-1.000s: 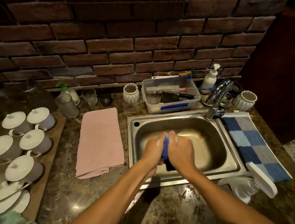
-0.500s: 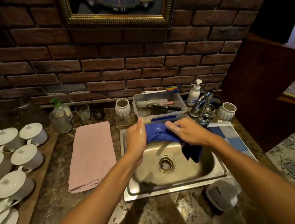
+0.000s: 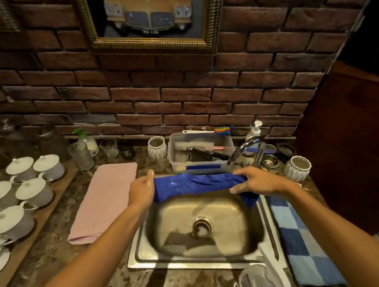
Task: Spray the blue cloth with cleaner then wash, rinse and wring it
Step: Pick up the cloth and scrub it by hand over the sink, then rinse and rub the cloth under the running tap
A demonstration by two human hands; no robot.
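blue cloth (image 3: 197,183): stretched left-right over sink's (image 3: 204,258) back edge, right corner drooping in
left hand (image 3: 142,191): gripping left end
right hand (image 3: 259,180): pinching right end
surface: marble counter (image 3: 55,257), brick wall (image 3: 179,102) behind sink

Blue cloth (image 3: 195,182) stretched between left hand (image 3: 142,191) and right hand (image 3: 257,180) over the sink's (image 3: 266,214) far rim

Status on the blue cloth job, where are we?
Looks late-stage. Both hands, left hand and right hand, hold the blue cloth stretched along the back rim of the stainless steel sink. No water visibly runs from the chrome faucet, so washing and wringing seem done, though unconfirmed. Left: laying it out or letting go.
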